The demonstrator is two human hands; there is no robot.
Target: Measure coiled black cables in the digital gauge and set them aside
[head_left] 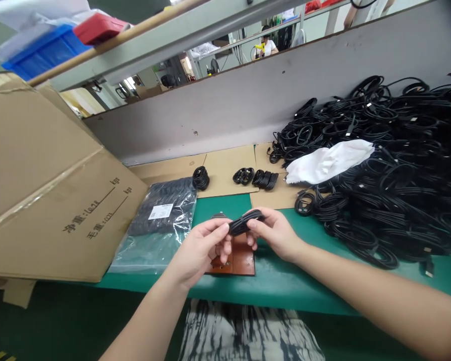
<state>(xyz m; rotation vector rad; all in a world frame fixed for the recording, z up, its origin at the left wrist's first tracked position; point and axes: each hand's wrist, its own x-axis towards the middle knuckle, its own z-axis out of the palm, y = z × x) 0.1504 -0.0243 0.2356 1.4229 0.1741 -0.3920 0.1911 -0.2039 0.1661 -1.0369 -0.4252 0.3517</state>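
Note:
A coiled black cable (242, 224) is held between my two hands above a reddish-brown board (244, 258). My left hand (206, 243) pinches its left end with thumb and fingers. At the other end, my right hand (272, 230) grips the coil, thumb in front and fingers behind. Part of the board is hidden under my hands. Beyond them, a bundle of coiled cables (200, 178) stands on the cardboard, with more small coils (243, 175) and a tight row of coils (265, 179) to its right.
A clear plastic bag (154, 250) of coiled cables lies left on the green tabletop (285, 286). Further left is a large cardboard box (60, 200). A big heap of black cables (398, 200) with a white cloth (330, 161) on it fills the right. A low wall (210, 120) runs behind.

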